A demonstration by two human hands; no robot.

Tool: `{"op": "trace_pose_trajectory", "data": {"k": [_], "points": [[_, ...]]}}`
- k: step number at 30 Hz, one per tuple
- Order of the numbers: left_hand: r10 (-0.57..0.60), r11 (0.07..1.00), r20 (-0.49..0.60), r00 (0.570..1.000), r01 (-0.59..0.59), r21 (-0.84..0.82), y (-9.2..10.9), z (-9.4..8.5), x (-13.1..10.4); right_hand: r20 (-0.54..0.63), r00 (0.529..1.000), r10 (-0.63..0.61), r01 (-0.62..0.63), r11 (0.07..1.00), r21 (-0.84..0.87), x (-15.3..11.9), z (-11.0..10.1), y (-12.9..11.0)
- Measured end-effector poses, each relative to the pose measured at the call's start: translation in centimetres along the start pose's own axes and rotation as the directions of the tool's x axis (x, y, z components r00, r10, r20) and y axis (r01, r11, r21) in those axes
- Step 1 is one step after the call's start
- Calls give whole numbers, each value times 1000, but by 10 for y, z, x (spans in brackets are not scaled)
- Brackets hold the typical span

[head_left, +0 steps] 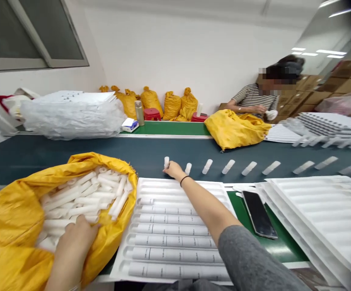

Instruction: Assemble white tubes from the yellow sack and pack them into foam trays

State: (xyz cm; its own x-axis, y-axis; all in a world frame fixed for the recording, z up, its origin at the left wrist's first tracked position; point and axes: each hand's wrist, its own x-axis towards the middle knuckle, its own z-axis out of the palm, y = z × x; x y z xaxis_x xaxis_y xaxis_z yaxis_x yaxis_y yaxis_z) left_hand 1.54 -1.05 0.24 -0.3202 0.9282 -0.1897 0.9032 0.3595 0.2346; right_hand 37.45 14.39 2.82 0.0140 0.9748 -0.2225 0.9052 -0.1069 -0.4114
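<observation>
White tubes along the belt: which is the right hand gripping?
The leftmost tube, pinched in the right hand; the row's other tubes, all farther right, are not held.

Holding right arm point(206, 206) outstretched, slanting from lower right toward mid-view, nearly straight at elbow, wearing gray sleeve point(248, 254) down to about there, baring forearm, with dark band point(184, 180) around wrist. Pinching with right hand point(174, 169), showing its back, curling fingers, sitting farther out and higher in view than the other hand. Holding left arm point(64, 268) lower and closer in, entering from bottom edge left of center, leaning slightly right, showing back of left hand point(77, 234), bending fingers forward and down, sticking thumb out rightward, hiding fingertips, leaving grip unclear.
</observation>
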Motion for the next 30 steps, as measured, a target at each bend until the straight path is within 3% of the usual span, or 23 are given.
{"op": "trace_pose_trajectory", "data": {"k": [3, 7, 10, 13, 16, 18, 20, 22, 24, 27, 30], "points": [[-105, 994, 76, 992, 102, 46, 18, -9, -5, 28, 1000, -14, 15, 999, -45, -14, 2, -4], [-52, 997, 22, 998, 53, -61, 32, -4, -9, 105, 959, -264, 267, 964, -18, -54, 28, -24], [59, 979, -76, 995, -73, -193, 37, 0, -17, 160, 880, -447, 446, 894, 45, -82, 54, -39], [188, 916, -203, 961, -246, -315, 41, -1, -28, 122, 841, -527, 519, 850, 94, -95, 66, -44], [280, 795, -364, 889, -427, -431, 46, -8, -41, 19, 840, -542, 532, 831, 161, -100, 59, -43], [311, 631, -485, 817, -560, -537, 54, -14, -50, -33, 846, -532, 525, 823, 214, -107, 49, -42], [335, 482, -545, 768, -637, -602, 64, -20, -60, -87, 827, -556, 547, 757, 358, -118, 38, -41], [434, 472, -514, 740, -673, -570, 76, -28, -69, -176, 769, -614, 600, 600, 529, -132, 27, -40], [572, 516, -447, 687, -726, -455, 86, -34, -75, -277, 689, -670, 672, 448, 590, -145, 16, -38], [699, 532, -411, 585, -810, -248, 97, -41, -82, -343, 582, -737, 790, 414, 452, -156, -1, -32], [773, 481, -427, 470, -872, -89, 104, -43, -86, -296, 476, -829, 866, 382, 324, -161, -16, -26]]}}
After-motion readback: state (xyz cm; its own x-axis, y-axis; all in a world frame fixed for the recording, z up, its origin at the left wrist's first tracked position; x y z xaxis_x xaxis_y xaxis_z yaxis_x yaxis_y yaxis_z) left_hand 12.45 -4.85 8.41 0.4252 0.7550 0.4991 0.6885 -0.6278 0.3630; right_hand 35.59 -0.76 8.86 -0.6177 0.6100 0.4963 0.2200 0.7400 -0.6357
